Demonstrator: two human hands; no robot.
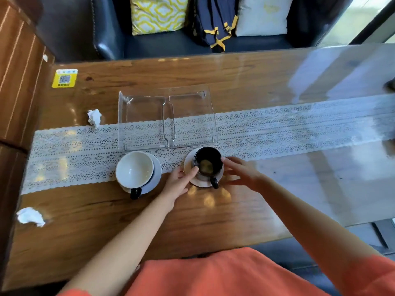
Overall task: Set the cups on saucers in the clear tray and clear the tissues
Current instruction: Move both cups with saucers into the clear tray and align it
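Observation:
A black cup [207,160] with a little liquid sits on a white saucer [201,183] just in front of the clear tray [147,116], which holds nothing. My left hand [179,182] touches the saucer's left rim. My right hand [239,171] reaches in from the right, fingertips at the cup's right side, fingers spread. To the left, a cup that is white inside [134,169] with a black handle stands on its own white saucer [157,170]. One crumpled tissue [94,117] lies left of the tray. Another tissue [30,216] lies near the table's left front.
A white lace runner [277,127] crosses the wooden table [213,214] under a glass top. A yellow QR sticker [64,78] is at the far left corner. Behind the table a dark sofa [162,44] holds cushions and a navy bag [215,20].

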